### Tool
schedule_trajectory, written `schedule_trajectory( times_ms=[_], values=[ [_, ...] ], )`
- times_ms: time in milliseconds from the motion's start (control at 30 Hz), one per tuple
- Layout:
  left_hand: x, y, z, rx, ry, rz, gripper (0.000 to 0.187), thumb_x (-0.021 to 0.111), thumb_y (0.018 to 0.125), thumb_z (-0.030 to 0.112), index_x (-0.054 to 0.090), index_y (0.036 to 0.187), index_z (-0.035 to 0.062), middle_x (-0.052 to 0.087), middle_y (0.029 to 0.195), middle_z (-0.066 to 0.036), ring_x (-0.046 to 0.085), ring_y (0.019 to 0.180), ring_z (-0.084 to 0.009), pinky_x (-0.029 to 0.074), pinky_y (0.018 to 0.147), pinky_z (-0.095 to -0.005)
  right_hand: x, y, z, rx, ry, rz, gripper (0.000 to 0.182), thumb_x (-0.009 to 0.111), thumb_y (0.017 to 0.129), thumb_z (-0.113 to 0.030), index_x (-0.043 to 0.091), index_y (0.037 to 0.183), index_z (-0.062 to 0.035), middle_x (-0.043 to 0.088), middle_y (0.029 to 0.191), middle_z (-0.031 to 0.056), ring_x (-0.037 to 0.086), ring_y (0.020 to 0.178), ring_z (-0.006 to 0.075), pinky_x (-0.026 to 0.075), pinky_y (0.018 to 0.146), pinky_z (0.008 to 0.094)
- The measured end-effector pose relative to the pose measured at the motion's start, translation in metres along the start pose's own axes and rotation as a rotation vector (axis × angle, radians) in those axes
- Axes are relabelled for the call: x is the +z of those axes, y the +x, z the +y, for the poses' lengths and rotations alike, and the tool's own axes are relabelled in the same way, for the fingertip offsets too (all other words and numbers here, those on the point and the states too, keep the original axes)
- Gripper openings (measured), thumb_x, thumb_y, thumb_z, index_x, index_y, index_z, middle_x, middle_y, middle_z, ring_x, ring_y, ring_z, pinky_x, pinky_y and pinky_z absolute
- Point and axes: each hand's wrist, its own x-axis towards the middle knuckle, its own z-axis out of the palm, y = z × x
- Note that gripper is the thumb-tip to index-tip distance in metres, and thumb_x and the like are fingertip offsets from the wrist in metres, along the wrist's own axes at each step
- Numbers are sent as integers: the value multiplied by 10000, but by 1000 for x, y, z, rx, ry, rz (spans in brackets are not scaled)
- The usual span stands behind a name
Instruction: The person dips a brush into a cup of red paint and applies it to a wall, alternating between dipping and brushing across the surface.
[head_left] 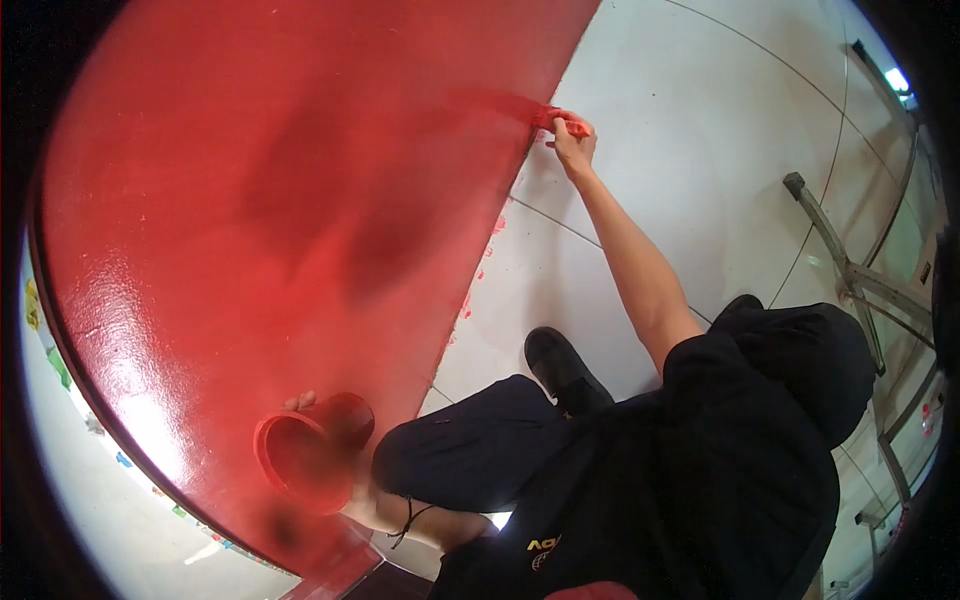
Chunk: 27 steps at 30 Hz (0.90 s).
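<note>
My right hand (pixel 575 152) is closed round a paintbrush (pixel 572 127) with a red handle. Its bristles touch the edge of a broad, glossy red painted surface (pixel 400 180), where that meets the pale tiles. Low on the left, my left hand (pixel 363 500) grips a red tub (pixel 352 415). The tub is tilted, its round mouth facing the lower left; its inside is dark and blurred. Fingertips show over its far side, while most of that hand is hidden behind it.
White floor tiles (pixel 720 150) run along the red edge, with red paint smears (pixel 467 305) on them. A metal-legged stand (pixel 850 270) is at the right. My bent knee (pixel 460 445) and black shoe (pixel 565 370) are close to the red surface. Coloured spots mark the pale area at far left.
</note>
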Motion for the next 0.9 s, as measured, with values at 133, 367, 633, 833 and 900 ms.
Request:
schedule_trajectory(
  times_ms=[133, 367, 633, 833, 900],
  values=[
    [-12, -5, -3, -51, 75, -31, 947, 824, 630, 368, 370, 1386, 25, 496, 1297, -149, 507, 1188, -320, 419, 997, -485, 16, 7, -3, -97, -244, 33, 253, 536, 810, -217, 744, 881, -90, 710, 755, 79, 685, 710, 201, 540, 670, 312],
    [-7, -9, -9, -121, 44, -64, 943, 834, 614, 383, 389, 1366, 28, 508, 1270, -145, 509, 1182, -313, 397, 1018, -486, 40, -26, -97, 12, -108, -111, 208, 536, 866, -140, 707, 898, -27, 687, 796, 81, 678, 694, 171, 589, 630, 311],
    [3, -21, -2, -151, -22, -135, 945, 838, 609, 383, 391, 1363, 30, 511, 1264, -143, 509, 1182, -311, 387, 1027, -487, 24, -35, -114, 11, 613, -343, 210, 517, 910, -115, 587, 1070, 1, 650, 984, 120, 665, 895, 236, 592, 687, 379],
    [16, 4, 8, -76, -37, -186, 946, 841, 606, 383, 393, 1361, 31, 514, 1260, -142, 509, 1181, -309, 380, 1033, -488, 0, -1, 7, 105, 328, -225, 222, 528, 935, -171, 603, 1086, -28, 661, 992, 106, 664, 914, 195, 587, 661, 341],
    [23, 22, 9, -65, -34, -181, 947, 842, 605, 384, 394, 1360, 31, 515, 1258, -141, 509, 1181, -309, 378, 1035, -488, -3, 6, 13, 101, 276, -100, 176, 547, 908, -132, 652, 999, -25, 670, 908, 72, 665, 792, 166, 578, 622, 317]
  ],
)
